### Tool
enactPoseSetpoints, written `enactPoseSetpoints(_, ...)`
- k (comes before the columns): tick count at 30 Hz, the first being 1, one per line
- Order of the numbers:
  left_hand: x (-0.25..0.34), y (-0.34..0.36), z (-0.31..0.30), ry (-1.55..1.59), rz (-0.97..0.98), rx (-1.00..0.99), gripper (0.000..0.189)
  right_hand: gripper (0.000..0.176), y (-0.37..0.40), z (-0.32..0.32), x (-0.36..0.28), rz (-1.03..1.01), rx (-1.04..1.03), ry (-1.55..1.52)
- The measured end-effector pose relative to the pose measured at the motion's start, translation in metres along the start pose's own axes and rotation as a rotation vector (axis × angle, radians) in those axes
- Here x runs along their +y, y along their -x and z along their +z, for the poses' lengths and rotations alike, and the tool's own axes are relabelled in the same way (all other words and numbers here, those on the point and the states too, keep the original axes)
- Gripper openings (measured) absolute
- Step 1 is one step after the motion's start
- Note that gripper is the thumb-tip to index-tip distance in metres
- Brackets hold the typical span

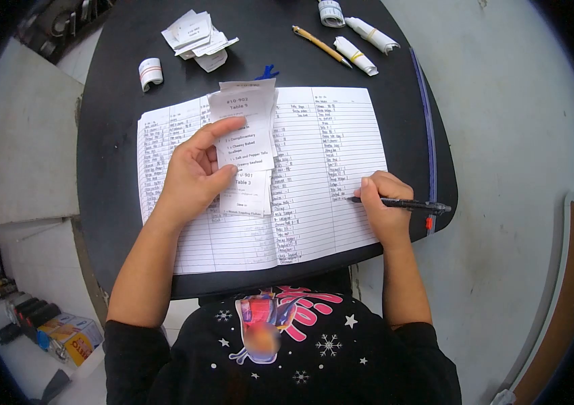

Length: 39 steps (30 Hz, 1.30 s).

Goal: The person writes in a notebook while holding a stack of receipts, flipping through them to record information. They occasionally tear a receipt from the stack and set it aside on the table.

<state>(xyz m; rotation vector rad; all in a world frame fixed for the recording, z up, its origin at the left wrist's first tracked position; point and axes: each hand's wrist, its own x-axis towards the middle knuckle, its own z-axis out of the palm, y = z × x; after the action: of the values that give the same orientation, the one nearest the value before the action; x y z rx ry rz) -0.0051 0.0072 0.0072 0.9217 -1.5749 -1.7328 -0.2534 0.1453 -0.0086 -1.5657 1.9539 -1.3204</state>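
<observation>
An open lined notebook (361, 229) with columns of handwriting lies on the black table in front of me. My left hand (196, 172) is over its left page, holding several printed order slips (250, 145) with the thumb and forefinger on them. One slip reads Table 9, and a lower one Table 3. The slips cover the notebook's middle. My right hand (386, 208) rests on the right page, closed around a black pen (412, 204). The pen's tip is at the lowest written line of the right-hand column.
A pile of slips (198, 37) and a curled paper roll (151, 73) sit at the back left of the black table (118, 40). Further right are a wooden-coloured pen (322, 46), banded rolls of paper (356, 56) and another roll (331, 13). A blue zipper strip (428, 135) runs along the right edge.
</observation>
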Motion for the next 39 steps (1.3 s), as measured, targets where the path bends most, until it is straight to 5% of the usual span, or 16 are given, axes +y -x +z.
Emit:
enactPoseSetpoints(13,-0.003,0.0,-0.002,0.049,0.026,-0.025,0.058,0.019,0.002,-0.001,-0.003,0.177,0.092,-0.078)
enactPoseSetpoints(19,0.0,0.001,0.0,0.042,0.006,-0.016,0.058,0.026,0.002,0.001,0.002,0.012,0.055,0.035)
enactPoseSetpoints(22,-0.001,0.001,0.001,0.051,0.018,-0.011,0.059,0.022,0.002,-0.008,-0.001,0.418,0.056,-0.273)
enactPoseSetpoints(29,-0.001,0.0,0.0,0.005,0.026,0.001,0.058,0.019,0.008,-0.003,-0.011,0.146,-0.056,-0.117)
enactPoseSetpoints(39,-0.002,-0.001,-0.001,0.035,0.0,-0.025,0.056,0.016,0.008,0.004,-0.012,0.091,-0.061,-0.084)
